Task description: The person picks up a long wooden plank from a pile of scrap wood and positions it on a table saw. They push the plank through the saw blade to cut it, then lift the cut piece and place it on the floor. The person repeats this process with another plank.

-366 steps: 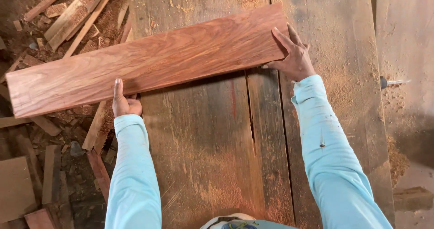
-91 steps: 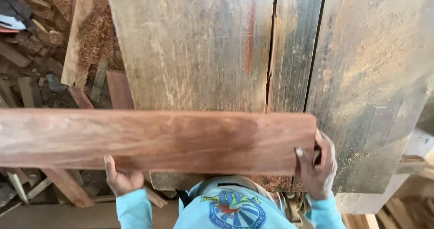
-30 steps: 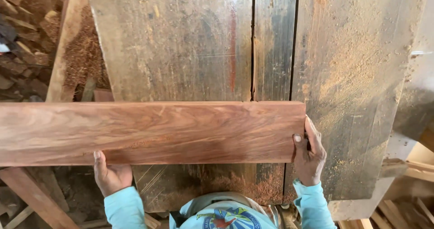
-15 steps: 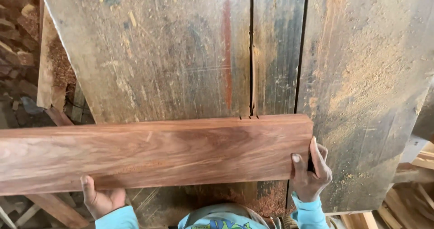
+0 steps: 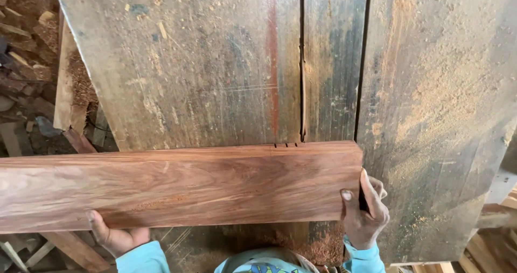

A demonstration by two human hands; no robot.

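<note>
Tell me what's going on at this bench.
A person holds a long reddish-brown board crosswise over a worn, sawdust-strewn plank workbench. The left hand grips the board's near edge from below; the right hand clasps its right end. Wood offcuts lie on the ground to the left.

Showing: one long reddish-brown wooden board (image 5: 177, 187), two bare hands, three weathered grey bench planks (image 5: 188, 63).

packages: none | labels: none | signs: none | screens: none in view
</note>
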